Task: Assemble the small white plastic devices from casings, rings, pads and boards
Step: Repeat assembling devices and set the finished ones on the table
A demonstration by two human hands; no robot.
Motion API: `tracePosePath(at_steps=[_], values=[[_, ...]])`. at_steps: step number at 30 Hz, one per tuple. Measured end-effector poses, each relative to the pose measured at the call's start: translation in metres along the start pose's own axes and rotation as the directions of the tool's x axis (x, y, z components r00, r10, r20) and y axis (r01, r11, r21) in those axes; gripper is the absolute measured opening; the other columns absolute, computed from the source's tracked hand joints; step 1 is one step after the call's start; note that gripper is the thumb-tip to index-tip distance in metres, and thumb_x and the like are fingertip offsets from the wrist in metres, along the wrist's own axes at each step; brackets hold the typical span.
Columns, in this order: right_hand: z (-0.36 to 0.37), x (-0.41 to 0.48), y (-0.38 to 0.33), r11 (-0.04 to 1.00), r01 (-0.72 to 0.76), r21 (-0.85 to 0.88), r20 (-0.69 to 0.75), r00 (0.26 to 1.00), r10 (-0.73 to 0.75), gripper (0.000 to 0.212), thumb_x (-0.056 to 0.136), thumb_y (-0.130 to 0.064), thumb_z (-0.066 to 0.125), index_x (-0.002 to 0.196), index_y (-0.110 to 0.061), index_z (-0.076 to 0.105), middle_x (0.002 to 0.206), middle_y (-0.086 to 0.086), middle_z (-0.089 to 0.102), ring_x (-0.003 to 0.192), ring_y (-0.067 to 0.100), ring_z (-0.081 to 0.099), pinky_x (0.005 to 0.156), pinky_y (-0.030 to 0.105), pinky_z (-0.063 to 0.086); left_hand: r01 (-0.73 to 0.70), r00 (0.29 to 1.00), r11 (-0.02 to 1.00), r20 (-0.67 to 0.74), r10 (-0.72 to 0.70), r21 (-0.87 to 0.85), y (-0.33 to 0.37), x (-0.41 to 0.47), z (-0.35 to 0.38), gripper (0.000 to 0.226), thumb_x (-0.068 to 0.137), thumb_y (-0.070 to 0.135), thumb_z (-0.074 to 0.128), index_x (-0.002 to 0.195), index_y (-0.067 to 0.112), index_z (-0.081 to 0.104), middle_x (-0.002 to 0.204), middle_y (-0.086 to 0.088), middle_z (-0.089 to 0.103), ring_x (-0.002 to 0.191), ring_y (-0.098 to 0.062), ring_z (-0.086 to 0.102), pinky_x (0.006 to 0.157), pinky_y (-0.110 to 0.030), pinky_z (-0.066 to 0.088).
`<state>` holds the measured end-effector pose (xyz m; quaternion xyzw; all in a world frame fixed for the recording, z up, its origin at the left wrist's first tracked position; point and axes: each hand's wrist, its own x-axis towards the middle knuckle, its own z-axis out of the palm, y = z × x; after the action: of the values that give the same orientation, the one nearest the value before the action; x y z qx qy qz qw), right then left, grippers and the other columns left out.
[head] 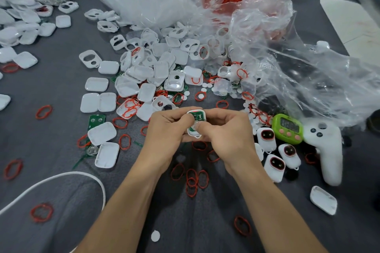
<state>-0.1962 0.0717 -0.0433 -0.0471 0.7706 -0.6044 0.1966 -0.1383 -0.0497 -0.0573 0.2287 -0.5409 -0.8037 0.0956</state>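
Both hands meet over the middle of the grey cloth, holding one small white casing (199,116) with a green board and a red ring inside it. My left hand (167,127) grips its left side, thumb on the board. My right hand (225,129) grips its right side, thumb pressing the lower part. A heap of white casings (156,68) lies just beyond the hands. Red rings (193,181) are scattered on the cloth. A green board (96,120) lies to the left. Three assembled devices (274,167) lie to the right.
Crumpled clear plastic bags (257,33) fill the back and right. A green digital timer (289,127) and a white controller (327,150) sit at the right. A white cord (61,176) curves at lower left. Small white round pads (205,88) lie near the heap.
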Motion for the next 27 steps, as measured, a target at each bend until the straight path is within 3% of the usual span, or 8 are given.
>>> tracePosePath(at_steps=[5, 10, 15, 22, 27], values=[[-0.002, -0.001, -0.002, 0.999, 0.04, 0.02, 0.073, 0.996, -0.042, 0.025, 0.079, -0.009, 0.074, 0.099, -0.022, 0.082, 0.091, -0.002, 0.081, 0.09, 0.02, 0.078, 0.087, 0.05, 0.062, 0.001, 1.0, 1.0, -0.027, -0.002, -0.004, 0.001, 0.0, 0.001, 0.031, 0.097, -0.003, 0.055, 0.096, 0.012, 0.082, 0.092, -0.018, 0.078, 0.081, -0.026, 0.076, 0.064, -0.03, 0.062], [-0.006, -0.006, -0.003, 0.992, 0.125, -0.023, 0.087, 0.989, -0.123, 0.039, 0.077, 0.001, 0.076, 0.109, -0.022, 0.079, 0.101, -0.008, 0.08, 0.1, 0.011, 0.075, 0.094, 0.045, 0.06, 0.017, 0.997, 0.999, -0.079, -0.019, -0.028, 0.004, 0.002, 0.003, 0.04, 0.098, -0.002, 0.052, 0.086, 0.019, 0.083, 0.087, -0.016, 0.078, 0.076, -0.02, 0.076, 0.06, -0.027, 0.06], [-0.003, -0.009, -0.002, 0.99, 0.136, -0.031, 0.029, 0.99, -0.135, 0.042, 0.078, 0.008, 0.07, 0.105, -0.023, 0.08, 0.096, -0.011, 0.08, 0.095, 0.006, 0.075, 0.09, 0.042, 0.062, 0.018, 0.999, 0.999, -0.05, -0.02, -0.05, 0.003, 0.001, 0.002, 0.041, 0.097, -0.002, 0.051, 0.085, 0.021, 0.083, 0.085, -0.012, 0.078, 0.074, -0.016, 0.075, 0.06, -0.026, 0.06], [0.0, -0.008, -0.002, 0.992, 0.125, -0.011, 0.027, 0.992, -0.125, 0.038, 0.084, 0.005, 0.065, 0.106, -0.022, 0.081, 0.098, -0.008, 0.08, 0.095, 0.013, 0.077, 0.086, 0.043, 0.063, -0.025, 0.999, 0.999, -0.036, 0.024, -0.032, -0.001, 0.002, 0.0, 0.023, 0.079, 0.007, 0.068, 0.089, 0.022, 0.082, 0.082, -0.007, 0.077, 0.076, -0.018, 0.075, 0.065, -0.031, 0.062], [0.003, -0.009, 0.001, 0.989, 0.146, 0.005, 0.014, 0.989, -0.147, 0.04, 0.09, 0.004, 0.061, 0.105, -0.025, 0.082, 0.096, -0.006, 0.081, 0.088, 0.018, 0.078, 0.077, 0.041, 0.065, -0.036, 0.998, 0.999, -0.056, 0.034, -0.035, -0.003, 0.002, 0.0, 0.023, 0.086, -0.001, 0.069, 0.088, 0.019, 0.081, 0.083, -0.007, 0.077, 0.077, -0.022, 0.075, 0.064, -0.035, 0.063]])
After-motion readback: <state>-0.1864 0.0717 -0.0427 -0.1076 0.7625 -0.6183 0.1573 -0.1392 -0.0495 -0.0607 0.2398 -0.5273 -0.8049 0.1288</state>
